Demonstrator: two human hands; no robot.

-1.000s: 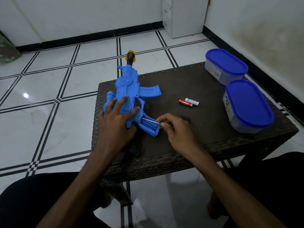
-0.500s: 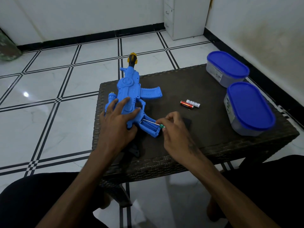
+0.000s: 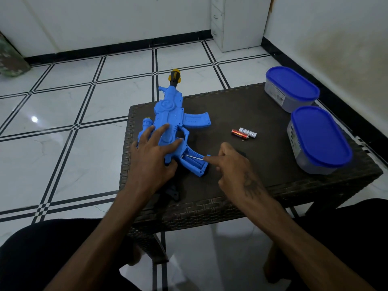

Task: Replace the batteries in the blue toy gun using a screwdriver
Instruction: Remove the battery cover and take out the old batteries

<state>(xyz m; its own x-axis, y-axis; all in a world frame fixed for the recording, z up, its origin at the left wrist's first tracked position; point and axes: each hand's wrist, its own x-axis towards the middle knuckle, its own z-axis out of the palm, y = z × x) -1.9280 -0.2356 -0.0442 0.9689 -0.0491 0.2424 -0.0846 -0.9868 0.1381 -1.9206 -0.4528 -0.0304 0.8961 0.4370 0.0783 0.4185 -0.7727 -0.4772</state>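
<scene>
The blue toy gun (image 3: 171, 122) lies flat on the left part of the dark woven tabletop (image 3: 241, 110), its yellow and black muzzle reaching past the far edge over the tiled floor (image 3: 69, 114) and its handle pointing toward the person, slanting right. The left hand (image 3: 154, 153) rests on the rear of the gun with fingers spread and nearly straight, pressing it down; its grip is open, wrapped round nothing. In the handle an open battery bay shows its ribbed inside, and the thin metal shaft of a screwdriver (image 3: 192, 158) lies across it, tip toward the gun's body. The right hand (image 3: 234, 166) sits just right of the handle's end, fingers curled and forefinger stretched along to the near end of the shaft, so its grip is closed on the screwdriver, though the tool's handle is hidden under the fingers. Two batteries (image 3: 244, 133) lie side by side on the tabletop, right of the gun and apart from it, one red and one white, touching or nearly so. A small dark part (image 3: 173, 193) lies by the near edge of the tabletop under the left wrist; what it is I cannot tell. Two tubs with blue lids stand at the right side, the far tub (image 3: 290, 87) near the back corner and the near tub (image 3: 320, 137) just in front of it. A white cabinet (image 3: 239, 19) stands against the far wall.
</scene>
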